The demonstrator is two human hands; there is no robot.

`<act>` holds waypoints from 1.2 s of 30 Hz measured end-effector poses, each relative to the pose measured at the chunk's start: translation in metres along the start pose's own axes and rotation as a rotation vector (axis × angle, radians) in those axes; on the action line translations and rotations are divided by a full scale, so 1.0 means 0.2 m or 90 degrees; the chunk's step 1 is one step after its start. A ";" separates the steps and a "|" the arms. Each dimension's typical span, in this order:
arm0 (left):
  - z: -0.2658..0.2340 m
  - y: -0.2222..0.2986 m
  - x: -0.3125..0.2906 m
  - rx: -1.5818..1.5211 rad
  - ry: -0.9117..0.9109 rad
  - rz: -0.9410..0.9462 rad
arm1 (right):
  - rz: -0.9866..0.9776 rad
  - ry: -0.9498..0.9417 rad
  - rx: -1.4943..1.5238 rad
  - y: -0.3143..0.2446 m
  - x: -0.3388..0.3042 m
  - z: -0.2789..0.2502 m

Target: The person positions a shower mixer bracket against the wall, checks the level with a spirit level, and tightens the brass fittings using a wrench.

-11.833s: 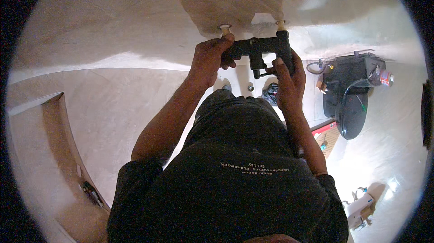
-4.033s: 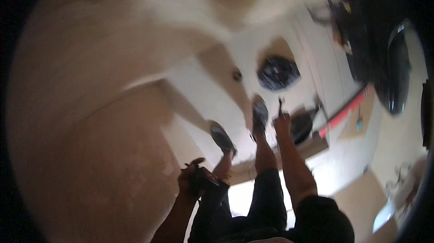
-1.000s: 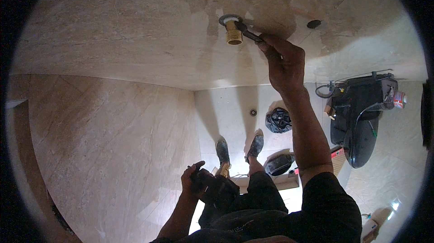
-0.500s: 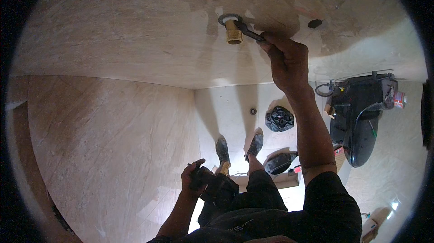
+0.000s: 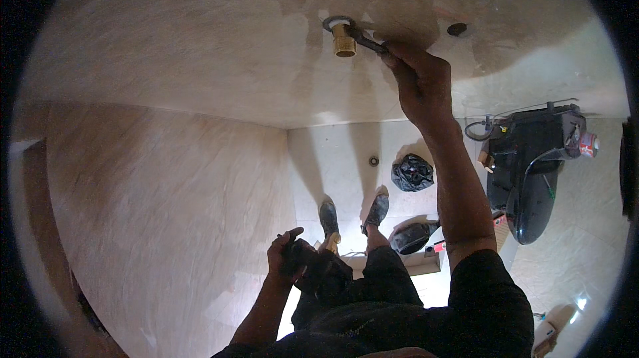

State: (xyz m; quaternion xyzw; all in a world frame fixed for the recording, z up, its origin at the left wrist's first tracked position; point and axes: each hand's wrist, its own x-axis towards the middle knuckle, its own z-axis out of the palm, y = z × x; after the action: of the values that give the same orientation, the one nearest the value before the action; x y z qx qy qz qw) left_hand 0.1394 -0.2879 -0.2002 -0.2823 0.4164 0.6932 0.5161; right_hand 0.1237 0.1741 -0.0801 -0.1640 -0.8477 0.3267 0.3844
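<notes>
A brass pipe fitting [image 5: 344,39] sticks out of the beige marble wall [image 5: 200,71] high up. A dark wrench [image 5: 359,36] has its ring end around the base of the fitting. My right hand [image 5: 419,81] is raised and closed on the wrench handle, just right of the fitting. My left hand [image 5: 287,258] hangs low by my waist, fingers curled on a small dark object that I cannot make out. A second hole [image 5: 456,28] shows in the wall to the right of the fitting.
My two shoes [image 5: 353,211] stand on the pale tiled floor. A black plastic bag [image 5: 413,173] and a floor drain [image 5: 373,160] lie ahead of them. A black toilet [image 5: 532,171] with loose parts sits to the right. A side wall [image 5: 166,211] closes in on the left.
My right hand has swung the wrench handle slightly down around the brass fitting. My left hand has stayed low by my waist.
</notes>
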 end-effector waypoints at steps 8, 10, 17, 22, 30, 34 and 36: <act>0.22 0.00 -0.10 0.073 0.014 0.078 | 0.194 -0.068 0.043 -0.01 -0.17 -0.11; 0.24 -0.03 -0.11 0.136 0.001 0.126 | 0.210 -0.036 0.079 -0.02 -0.38 -0.17; 0.93 0.08 -0.17 -0.017 -0.016 0.302 | 0.696 0.011 0.431 -0.55 -0.82 -0.52; 1.29 0.11 -0.15 -0.056 -0.049 0.371 | 0.724 -0.046 0.434 -0.77 -0.82 -0.55; 1.48 0.25 -0.15 0.055 -0.144 0.350 | 0.598 0.048 0.431 -0.79 -0.59 -0.51; 1.58 0.35 -0.16 0.235 -0.214 0.393 | 0.551 0.088 0.331 -0.79 -0.48 -0.48; 1.60 0.42 -0.16 0.295 -0.208 0.359 | 0.566 0.122 0.342 -0.75 -0.47 -0.47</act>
State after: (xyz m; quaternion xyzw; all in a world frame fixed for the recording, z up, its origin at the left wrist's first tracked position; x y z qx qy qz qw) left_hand 0.0813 -0.0359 0.0076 0.0809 0.5356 0.7310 0.4150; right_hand 0.2518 0.0551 0.0170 -0.4324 -0.5441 0.6473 0.3130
